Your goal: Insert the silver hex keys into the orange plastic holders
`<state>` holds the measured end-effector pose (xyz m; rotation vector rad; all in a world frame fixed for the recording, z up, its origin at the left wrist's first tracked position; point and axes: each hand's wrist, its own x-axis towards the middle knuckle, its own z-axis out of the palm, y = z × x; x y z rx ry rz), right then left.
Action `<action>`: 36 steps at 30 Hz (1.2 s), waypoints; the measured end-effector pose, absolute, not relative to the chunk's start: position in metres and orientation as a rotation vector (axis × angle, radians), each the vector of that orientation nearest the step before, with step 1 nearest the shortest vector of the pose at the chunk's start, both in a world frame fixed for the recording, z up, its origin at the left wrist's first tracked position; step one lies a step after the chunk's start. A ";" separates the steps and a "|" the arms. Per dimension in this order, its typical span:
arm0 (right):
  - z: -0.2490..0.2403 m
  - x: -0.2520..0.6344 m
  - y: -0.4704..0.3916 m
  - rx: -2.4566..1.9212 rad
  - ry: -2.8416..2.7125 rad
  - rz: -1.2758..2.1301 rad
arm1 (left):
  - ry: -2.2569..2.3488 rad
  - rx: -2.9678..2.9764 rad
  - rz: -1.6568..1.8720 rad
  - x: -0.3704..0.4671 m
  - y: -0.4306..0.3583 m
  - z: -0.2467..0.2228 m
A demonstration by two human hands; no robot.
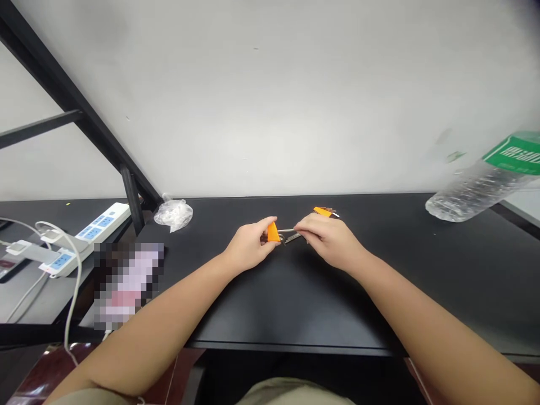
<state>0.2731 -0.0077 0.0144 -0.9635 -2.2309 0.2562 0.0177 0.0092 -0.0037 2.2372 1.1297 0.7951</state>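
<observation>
My left hand (250,243) is closed on an orange piece (273,232) with thin metal rods coming out of its right side, which looks like a hex key holder. My right hand (327,236) pinches the far end of a slim metal rod (287,230) that reaches across from the orange piece. Below it, a second rod slants up toward the right fingers. Just behind my right hand lies another orange piece (323,211) with thin dark and bright rods, partly hidden by the hand.
A black desk (295,304) meets a white wall. Crumpled clear plastic (174,215) sits at its back left, near a black metal frame (90,132). Left are a blurred-out phone-like object (133,281) and a power strip (93,233) with cables. A tilted clear bottle (468,191) is at right.
</observation>
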 end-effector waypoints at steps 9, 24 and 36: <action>0.008 0.271 -0.010 -0.927 -2.330 0.203 | 1.072 2.235 0.769 0.019 0.007 0.000; 0.016 0.275 -0.012 -0.882 -2.260 0.206 | 1.091 2.250 0.794 0.018 0.008 0.000; 0.020 0.278 -0.012 -0.840 -2.271 0.277 | 1.052 2.222 0.688 0.017 0.007 0.002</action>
